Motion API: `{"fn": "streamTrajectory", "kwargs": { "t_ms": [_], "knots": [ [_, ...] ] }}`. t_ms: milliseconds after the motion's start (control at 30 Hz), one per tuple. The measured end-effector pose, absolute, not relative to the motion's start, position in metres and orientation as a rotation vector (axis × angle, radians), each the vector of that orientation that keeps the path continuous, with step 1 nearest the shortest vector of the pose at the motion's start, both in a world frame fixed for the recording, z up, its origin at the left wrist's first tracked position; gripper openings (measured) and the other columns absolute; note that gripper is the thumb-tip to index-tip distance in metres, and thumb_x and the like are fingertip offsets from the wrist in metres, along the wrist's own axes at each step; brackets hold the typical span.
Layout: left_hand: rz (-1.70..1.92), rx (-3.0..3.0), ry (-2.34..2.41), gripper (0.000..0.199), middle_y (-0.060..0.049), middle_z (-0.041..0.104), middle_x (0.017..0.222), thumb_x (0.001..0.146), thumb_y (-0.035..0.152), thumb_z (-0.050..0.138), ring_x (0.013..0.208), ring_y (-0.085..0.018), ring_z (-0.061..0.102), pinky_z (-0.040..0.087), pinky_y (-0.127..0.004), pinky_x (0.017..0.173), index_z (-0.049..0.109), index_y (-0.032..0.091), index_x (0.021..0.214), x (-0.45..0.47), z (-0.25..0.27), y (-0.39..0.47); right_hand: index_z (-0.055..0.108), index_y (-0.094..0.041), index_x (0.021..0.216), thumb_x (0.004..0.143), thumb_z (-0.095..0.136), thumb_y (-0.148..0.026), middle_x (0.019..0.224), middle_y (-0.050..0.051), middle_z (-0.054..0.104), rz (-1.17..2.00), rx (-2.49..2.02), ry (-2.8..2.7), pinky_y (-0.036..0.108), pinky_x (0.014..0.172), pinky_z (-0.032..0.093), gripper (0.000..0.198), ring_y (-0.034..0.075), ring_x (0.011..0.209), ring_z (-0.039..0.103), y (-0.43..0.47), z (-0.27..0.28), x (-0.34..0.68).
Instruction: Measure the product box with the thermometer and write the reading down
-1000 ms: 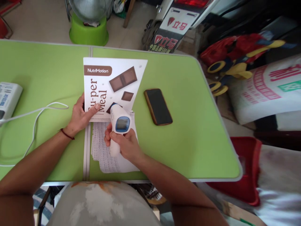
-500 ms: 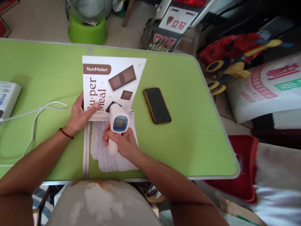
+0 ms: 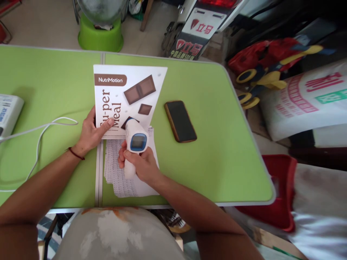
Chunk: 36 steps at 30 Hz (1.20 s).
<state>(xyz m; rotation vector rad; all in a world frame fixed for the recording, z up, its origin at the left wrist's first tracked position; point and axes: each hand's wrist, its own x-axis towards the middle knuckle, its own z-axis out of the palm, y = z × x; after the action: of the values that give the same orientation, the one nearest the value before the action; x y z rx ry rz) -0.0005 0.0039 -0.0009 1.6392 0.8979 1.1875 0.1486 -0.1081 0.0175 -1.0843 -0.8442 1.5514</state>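
My left hand (image 3: 93, 130) grips the lower left edge of a white box (image 3: 146, 81) printed with "NutriMotion" and brown chocolate pieces, its thumb lying across the front. A white infrared thermometer (image 3: 130, 168) with a blue-framed screen is in my right hand (image 3: 143, 162), fingers wrapped around its handle. The top of the thermometer overlaps the box's lower right part; whether they touch I cannot tell. Beneath both hands lie several sheets of paper (image 3: 119, 180) covered in small writing. To the right, a dark phone (image 3: 181, 121) in a brown case rests on the table.
The green table (image 3: 222, 159) has a metal rim and a seam down its middle. At left are a white boxy device (image 3: 11, 112) and a white cable (image 3: 40, 144). Beyond the edges stand a green stool (image 3: 101, 36), a scooter (image 3: 193, 32), a white sack (image 3: 303, 104) and a red bin (image 3: 287, 191).
Hands, box and thermometer hold nearly the same pose. The view has shifted very slightly.
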Motion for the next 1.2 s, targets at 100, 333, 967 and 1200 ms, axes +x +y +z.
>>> {"fn": "streamTrajectory", "kwargs": {
  "t_ms": [100, 333, 967, 1200],
  "knots": [
    [1.194, 1.643, 0.897, 0.051, -0.010, 0.070, 0.109, 0.084, 0.059, 0.071, 0.092, -0.026, 0.066, 0.057, -0.036, 0.077, 0.062, 0.016, 0.111, 0.000, -0.001, 0.004, 0.057, -0.020, 0.070, 0.077, 0.066, -0.031, 0.058, -0.003, 0.060, 1.555, -1.078, -0.845, 0.029, 0.055, 0.046, 0.017, 0.012, 0.052, 0.055, -0.108, 0.018, 0.148],
    [1.197, 1.645, 0.914, 0.054, -0.010, 0.070, 0.106, 0.083, 0.060, 0.071, 0.090, -0.025, 0.066, 0.057, -0.036, 0.076, 0.061, 0.016, 0.112, -0.001, -0.002, 0.004, 0.058, -0.019, 0.071, 0.077, 0.067, -0.032, 0.059, -0.002, 0.060, 1.556, -1.088, -0.845, 0.028, 0.055, 0.045, 0.018, 0.013, 0.052, 0.055, -0.110, 0.015, 0.150],
    [1.225, 1.603, 0.934, 0.053, -0.012, 0.069, 0.109, 0.082, 0.061, 0.073, 0.095, -0.028, 0.067, 0.058, -0.039, 0.079, 0.060, 0.017, 0.108, -0.001, -0.005, 0.002, 0.057, -0.020, 0.074, 0.075, 0.068, -0.034, 0.061, -0.002, 0.058, 1.561, -1.147, -0.923, 0.030, 0.055, 0.046, 0.018, 0.013, 0.054, 0.054, -0.108, 0.020, 0.154],
    [1.395, 1.571, 0.893, 0.055, -0.011, 0.067, 0.112, 0.083, 0.061, 0.072, 0.101, -0.028, 0.066, 0.057, -0.042, 0.087, 0.056, 0.020, 0.116, -0.004, -0.006, 0.006, 0.065, -0.022, 0.092, 0.071, 0.073, -0.036, 0.079, 0.002, 0.065, 1.061, -1.393, -1.472, 0.032, 0.065, 0.050, 0.026, 0.021, 0.076, 0.060, -0.101, 0.036, 0.204]
  ]
}}
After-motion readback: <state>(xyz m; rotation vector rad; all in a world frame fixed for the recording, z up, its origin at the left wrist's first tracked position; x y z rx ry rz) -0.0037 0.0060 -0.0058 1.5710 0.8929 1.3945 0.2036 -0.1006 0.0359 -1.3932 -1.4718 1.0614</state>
